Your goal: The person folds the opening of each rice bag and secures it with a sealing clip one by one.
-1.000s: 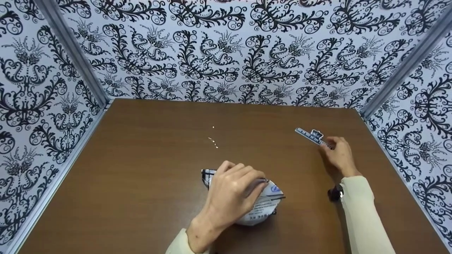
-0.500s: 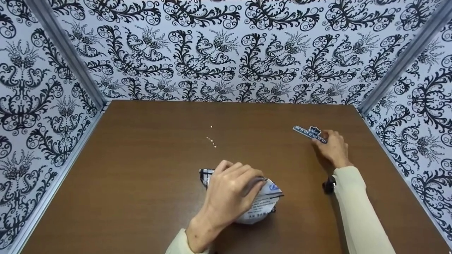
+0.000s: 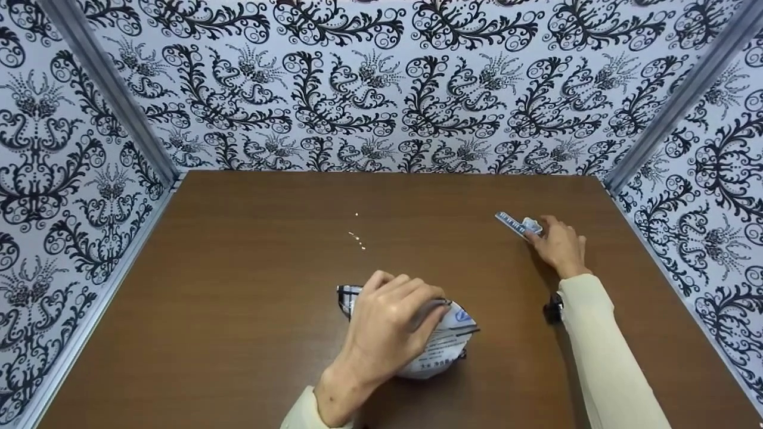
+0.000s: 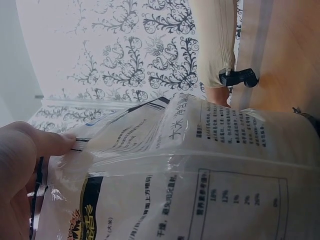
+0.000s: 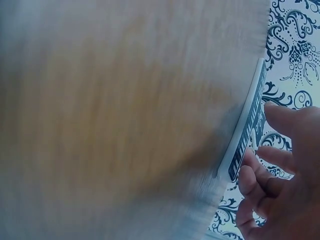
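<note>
In the head view my left hand grips the gathered top of a white plastic bag of rice near the front of the table. Printed text and a nutrition table cover the bag in the left wrist view, where my thumb presses its upper edge. Far to the right, my right hand pinches a long, flat clip with a piano-key pattern. Its raised handle sits between my thumb and fingers in the right wrist view, with the keyed bar extending past the fingertips. My fingers partly hide the clip.
Small white grains lie scattered on the brown table beyond the bag. Patterned walls with grey metal corner posts enclose the back and sides. A black device is on my right wrist.
My right hand has shifted slightly forward and left along the clip, from its near end to the handle. The clip has turned a little. My left hand stays on the bag.
</note>
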`<action>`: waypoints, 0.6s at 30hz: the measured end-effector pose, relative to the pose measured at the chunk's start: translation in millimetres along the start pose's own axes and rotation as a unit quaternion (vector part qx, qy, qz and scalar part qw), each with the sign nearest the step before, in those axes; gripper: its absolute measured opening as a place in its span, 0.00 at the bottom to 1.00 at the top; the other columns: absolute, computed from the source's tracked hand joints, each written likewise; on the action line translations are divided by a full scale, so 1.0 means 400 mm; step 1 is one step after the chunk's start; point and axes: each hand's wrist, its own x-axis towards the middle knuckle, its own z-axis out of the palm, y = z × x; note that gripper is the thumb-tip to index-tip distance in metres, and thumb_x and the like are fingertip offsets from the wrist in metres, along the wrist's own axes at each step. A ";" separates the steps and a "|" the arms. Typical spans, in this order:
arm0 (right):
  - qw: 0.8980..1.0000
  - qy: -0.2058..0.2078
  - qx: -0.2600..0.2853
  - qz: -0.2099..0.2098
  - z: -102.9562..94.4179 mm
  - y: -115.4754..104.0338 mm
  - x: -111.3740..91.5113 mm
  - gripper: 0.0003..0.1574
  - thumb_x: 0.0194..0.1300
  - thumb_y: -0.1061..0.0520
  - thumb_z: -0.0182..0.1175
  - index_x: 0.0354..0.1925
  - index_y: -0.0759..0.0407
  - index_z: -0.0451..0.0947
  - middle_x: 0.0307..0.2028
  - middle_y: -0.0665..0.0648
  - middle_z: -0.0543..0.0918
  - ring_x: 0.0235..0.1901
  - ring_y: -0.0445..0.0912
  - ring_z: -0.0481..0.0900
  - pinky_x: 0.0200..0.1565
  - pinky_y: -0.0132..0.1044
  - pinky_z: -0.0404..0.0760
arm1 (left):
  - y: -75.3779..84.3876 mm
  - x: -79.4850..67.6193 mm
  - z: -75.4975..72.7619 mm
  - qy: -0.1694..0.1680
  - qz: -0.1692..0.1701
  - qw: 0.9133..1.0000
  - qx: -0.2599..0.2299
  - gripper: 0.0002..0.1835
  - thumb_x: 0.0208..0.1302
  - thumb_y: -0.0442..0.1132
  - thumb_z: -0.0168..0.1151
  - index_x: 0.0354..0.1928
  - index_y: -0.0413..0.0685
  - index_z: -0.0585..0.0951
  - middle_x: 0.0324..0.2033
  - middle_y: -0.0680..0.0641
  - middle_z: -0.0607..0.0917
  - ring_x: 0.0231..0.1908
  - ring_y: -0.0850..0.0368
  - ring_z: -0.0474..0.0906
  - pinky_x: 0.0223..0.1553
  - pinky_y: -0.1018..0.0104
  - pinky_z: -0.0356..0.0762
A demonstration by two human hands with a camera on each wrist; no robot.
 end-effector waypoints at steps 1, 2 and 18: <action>1.000 -0.004 0.000 0.000 0.000 0.001 0.000 0.38 0.74 0.43 0.61 0.70 0.66 0.70 0.47 0.72 0.85 0.54 0.72 0.80 0.53 0.67 0.69 | 0.000 0.000 0.000 0.000 0.000 1.000 0.000 0.04 0.65 0.44 0.73 0.40 0.56 0.89 0.33 0.61 0.90 0.34 0.66 0.83 0.43 0.67 0.73; 1.000 -0.009 0.002 -0.001 0.000 0.001 0.000 0.37 0.75 0.43 0.60 0.69 0.66 0.71 0.48 0.72 0.85 0.54 0.72 0.80 0.53 0.68 0.69 | 0.000 0.000 0.000 -0.001 0.000 1.000 0.000 0.04 0.65 0.44 0.73 0.40 0.56 0.89 0.33 0.61 0.90 0.34 0.66 0.83 0.43 0.67 0.73; 0.997 -0.045 0.067 0.020 -0.009 -0.003 -0.014 0.30 0.75 0.48 0.59 0.61 0.72 0.73 0.52 0.73 0.75 0.47 0.64 0.74 0.50 0.61 0.75 | 0.000 -0.002 -0.003 -0.006 -0.003 1.000 -0.003 0.05 0.66 0.45 0.72 0.40 0.56 0.89 0.34 0.61 0.91 0.34 0.66 0.83 0.42 0.67 0.74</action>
